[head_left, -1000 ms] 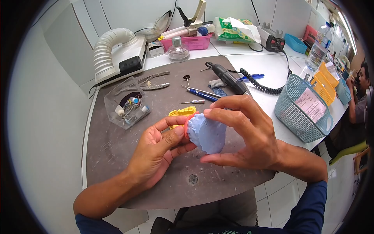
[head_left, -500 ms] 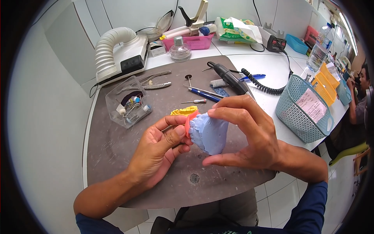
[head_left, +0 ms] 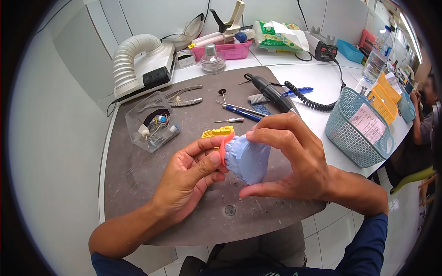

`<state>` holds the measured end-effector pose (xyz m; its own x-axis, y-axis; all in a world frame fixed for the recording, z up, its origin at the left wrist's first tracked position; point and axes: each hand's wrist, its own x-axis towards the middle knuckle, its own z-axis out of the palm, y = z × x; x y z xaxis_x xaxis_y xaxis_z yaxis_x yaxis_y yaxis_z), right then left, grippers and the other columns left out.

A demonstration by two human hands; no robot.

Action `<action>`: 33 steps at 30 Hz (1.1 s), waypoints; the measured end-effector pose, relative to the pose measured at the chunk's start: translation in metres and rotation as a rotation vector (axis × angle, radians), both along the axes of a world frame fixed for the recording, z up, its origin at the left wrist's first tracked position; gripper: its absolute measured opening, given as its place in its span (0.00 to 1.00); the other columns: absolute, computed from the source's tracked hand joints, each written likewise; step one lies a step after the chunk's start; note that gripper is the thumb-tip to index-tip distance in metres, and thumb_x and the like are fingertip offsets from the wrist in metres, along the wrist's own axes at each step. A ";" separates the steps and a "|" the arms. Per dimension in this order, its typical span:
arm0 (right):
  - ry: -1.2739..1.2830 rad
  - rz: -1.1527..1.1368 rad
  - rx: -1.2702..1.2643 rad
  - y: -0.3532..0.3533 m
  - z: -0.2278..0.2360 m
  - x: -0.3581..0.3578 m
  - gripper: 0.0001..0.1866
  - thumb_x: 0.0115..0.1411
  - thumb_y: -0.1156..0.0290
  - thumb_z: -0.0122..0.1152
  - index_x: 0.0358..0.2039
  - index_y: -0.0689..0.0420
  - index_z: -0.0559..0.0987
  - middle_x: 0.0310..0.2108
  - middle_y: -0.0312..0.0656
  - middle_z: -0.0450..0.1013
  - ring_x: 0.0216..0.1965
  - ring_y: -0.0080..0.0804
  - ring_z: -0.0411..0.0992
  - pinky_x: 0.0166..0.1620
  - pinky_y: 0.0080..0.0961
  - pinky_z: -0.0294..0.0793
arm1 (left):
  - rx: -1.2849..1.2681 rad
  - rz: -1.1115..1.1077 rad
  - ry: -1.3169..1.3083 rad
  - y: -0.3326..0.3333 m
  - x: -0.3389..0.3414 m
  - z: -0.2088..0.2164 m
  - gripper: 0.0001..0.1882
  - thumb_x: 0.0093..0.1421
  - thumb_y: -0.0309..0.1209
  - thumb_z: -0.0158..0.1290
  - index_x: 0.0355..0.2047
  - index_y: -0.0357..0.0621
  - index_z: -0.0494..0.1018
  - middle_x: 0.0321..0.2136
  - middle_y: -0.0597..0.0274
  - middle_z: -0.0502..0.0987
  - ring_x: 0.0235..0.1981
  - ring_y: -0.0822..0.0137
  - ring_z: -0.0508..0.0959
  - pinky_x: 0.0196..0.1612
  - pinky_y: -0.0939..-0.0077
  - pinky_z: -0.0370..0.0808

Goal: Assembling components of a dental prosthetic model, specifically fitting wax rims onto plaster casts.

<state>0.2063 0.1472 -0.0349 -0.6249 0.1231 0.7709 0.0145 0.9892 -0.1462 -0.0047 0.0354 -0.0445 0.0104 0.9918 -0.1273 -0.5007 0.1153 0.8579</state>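
My right hand (head_left: 301, 158) holds a pale blue dental cast (head_left: 252, 161) by its edges, fingertips on top and thumb near the lower edge. The cast is tilted, its row of teeth facing left. In my left hand (head_left: 186, 181), thumb and fingers pinch a pink denture piece (head_left: 223, 149) that lies against the cast's teeth. The fingers hide part of it. Just behind the pink piece, on the brown work mat (head_left: 138, 198), rests a yellow dental cast (head_left: 217, 132), partly covered by the hand.
Beyond lie a small screwdriver (head_left: 229, 120), a blue pen (head_left: 241, 112), a black handpiece (head_left: 267, 89) and pliers (head_left: 186, 101). A clear box (head_left: 154, 120) of burs sits left, a blue-grey basket (head_left: 354, 129) right. At the back stand a suction hose unit (head_left: 133, 60) and glass bottle (head_left: 212, 60).
Both hands hold nearly the same pose. The blue cast and the pink piece have shifted very slightly against each other, and the view has moved a touch.
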 end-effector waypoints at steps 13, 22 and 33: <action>0.028 -0.018 -0.004 0.001 -0.001 0.001 0.46 0.37 0.48 0.84 0.51 0.62 0.73 0.44 0.51 0.73 0.44 0.39 0.75 0.41 0.31 0.79 | 0.023 -0.035 0.020 -0.001 0.000 0.001 0.20 0.65 0.32 0.59 0.54 0.41 0.70 0.43 0.63 0.78 0.43 0.72 0.78 0.47 0.75 0.75; 0.012 0.001 -0.012 0.000 0.000 0.002 0.44 0.39 0.52 0.83 0.54 0.59 0.74 0.47 0.50 0.71 0.44 0.39 0.75 0.43 0.31 0.80 | 0.038 -0.037 0.072 -0.002 -0.002 0.001 0.18 0.65 0.32 0.59 0.53 0.41 0.71 0.46 0.61 0.77 0.44 0.71 0.78 0.48 0.72 0.76; 0.038 0.083 0.110 0.001 -0.005 0.003 0.42 0.38 0.59 0.84 0.54 0.55 0.75 0.50 0.51 0.70 0.50 0.48 0.74 0.49 0.40 0.79 | 0.096 -0.047 0.025 -0.005 -0.002 0.003 0.14 0.65 0.31 0.59 0.48 0.38 0.75 0.40 0.60 0.80 0.42 0.72 0.79 0.48 0.73 0.77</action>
<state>0.2089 0.1483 -0.0397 -0.5994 -0.0142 0.8003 -0.0712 0.9968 -0.0356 -0.0064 0.0304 -0.0414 0.0549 0.9980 -0.0327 -0.4754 0.0549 0.8781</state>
